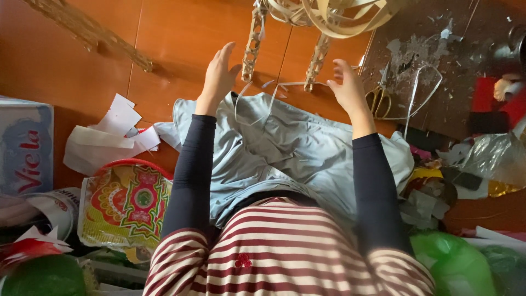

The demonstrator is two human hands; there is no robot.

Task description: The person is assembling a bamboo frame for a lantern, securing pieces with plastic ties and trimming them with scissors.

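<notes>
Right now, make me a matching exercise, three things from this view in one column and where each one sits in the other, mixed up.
Things:
1. scissors
2. paper scraps
3. green bag

Places:
A. bottom right corner
B. on the floor beside the left sleeve
C. just right of the right hand

Pairs: 1-C, 2-B, 3-A

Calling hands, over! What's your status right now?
Left hand open, empty, beside one leg of the woven strip frame. Right hand open, empty, near the other leg. Scissors and paper scraps lie around on the floor.
</notes>
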